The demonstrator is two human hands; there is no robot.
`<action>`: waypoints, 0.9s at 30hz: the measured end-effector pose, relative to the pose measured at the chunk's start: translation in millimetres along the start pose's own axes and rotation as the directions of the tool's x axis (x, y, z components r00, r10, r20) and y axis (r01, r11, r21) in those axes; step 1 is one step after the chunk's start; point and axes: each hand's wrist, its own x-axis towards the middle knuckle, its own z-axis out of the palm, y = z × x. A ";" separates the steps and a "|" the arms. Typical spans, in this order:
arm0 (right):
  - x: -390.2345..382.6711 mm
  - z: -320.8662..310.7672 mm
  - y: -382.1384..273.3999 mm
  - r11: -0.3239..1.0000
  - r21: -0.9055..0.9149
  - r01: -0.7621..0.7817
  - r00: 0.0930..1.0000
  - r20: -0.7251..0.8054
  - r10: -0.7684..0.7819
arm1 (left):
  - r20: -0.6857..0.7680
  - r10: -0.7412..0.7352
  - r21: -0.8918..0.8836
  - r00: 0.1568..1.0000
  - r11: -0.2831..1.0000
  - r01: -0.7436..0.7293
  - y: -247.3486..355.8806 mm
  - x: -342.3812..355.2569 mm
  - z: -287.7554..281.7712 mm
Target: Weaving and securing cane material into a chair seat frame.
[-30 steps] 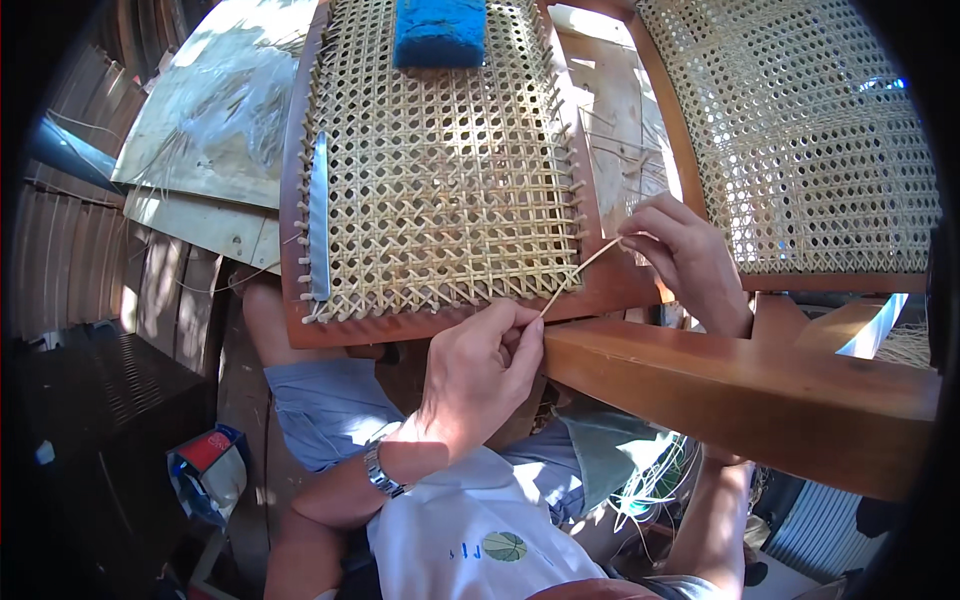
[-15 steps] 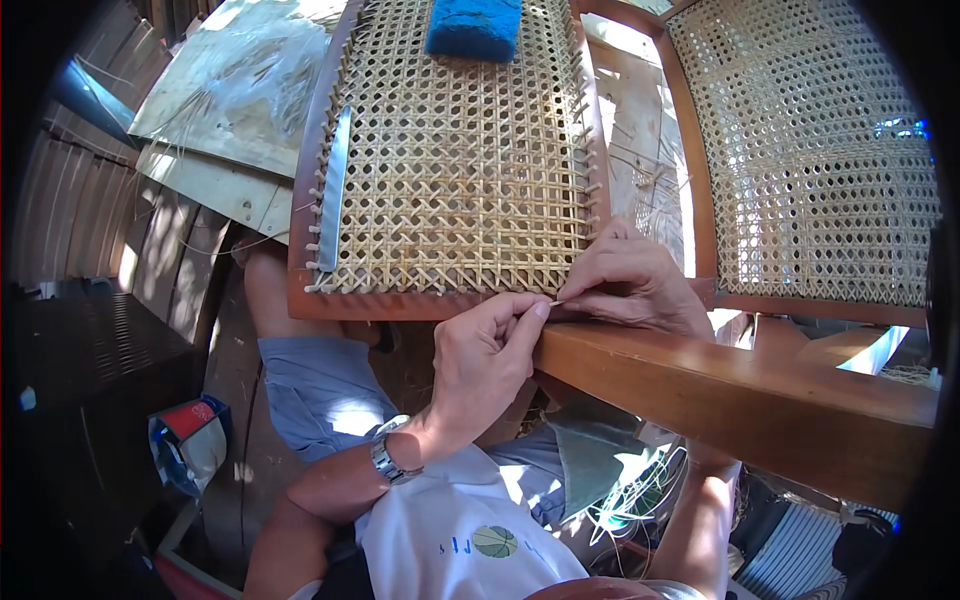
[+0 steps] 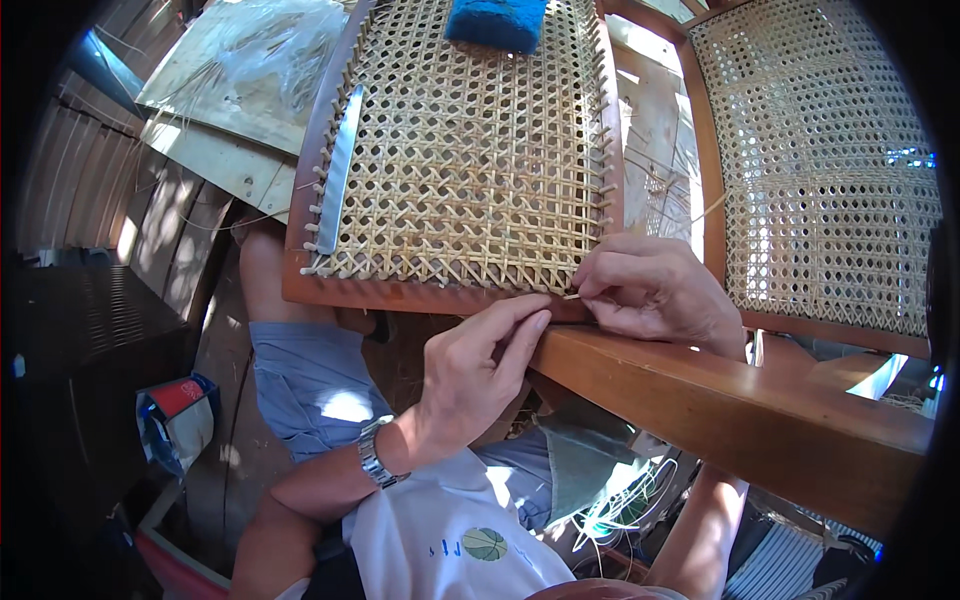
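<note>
A woven cane panel (image 3: 450, 170) fills a reddish-brown wooden frame (image 3: 400, 297), with small pegs and cane ends along its sides. At the frame's near right corner, my right hand (image 3: 665, 295) pinches a short pale cane strand (image 3: 571, 296) between thumb and forefinger. My left hand (image 3: 475, 365) is beside it at the near rail, thumb and forefinger drawn together just left of the strand. Whatever may be between those left fingertips is too small to make out. A shiny flat metal strip (image 3: 342, 170) lies along the panel's left side, and a blue sponge-like block (image 3: 495, 22) rests at its far end.
A thick wooden arm (image 3: 740, 400) runs from the near corner to the right, over my right forearm. Another cane panel (image 3: 820, 170) stands at the right. Boards with a clear plastic bag (image 3: 285, 60) lie at far left. Loose cane strands (image 3: 620, 515) hang below.
The panel and frame appear shifted slightly in view. My right hand has moved a little right, away from the left fingertips, and more of the strand shows between them.
</note>
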 end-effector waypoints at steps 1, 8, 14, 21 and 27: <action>1.8 -1.5 -1.9 1.000 -0.003 0.014 1.000 0.006 -0.014 | -0.001 -0.003 0.000 1.000 1.000 0.003 0.3 0.6 -3.9; 8.7 -1.6 -13.1 0.995 -0.079 -0.066 0.997 0.042 0.070 | -0.085 -0.013 0.090 0.996 0.996 0.021 0.8 5.2 -32.7; 11.0 1.9 -11.5 0.994 -0.090 -0.065 0.998 0.004 0.066 | -0.090 -0.021 0.016 0.996 1.000 0.022 -0.6 6.0 -32.1; 12.7 4.6 -12.4 0.993 -0.054 -0.108 0.994 -0.033 0.106 | -0.031 -0.071 -0.079 0.997 0.995 0.068 0.0 8.2 -33.9; 15.3 4.3 -8.8 0.995 -0.077 -0.063 0.997 0.044 0.066 | -0.002 -0.089 -0.117 0.996 0.989 0.088 3.3 10.5 -34.7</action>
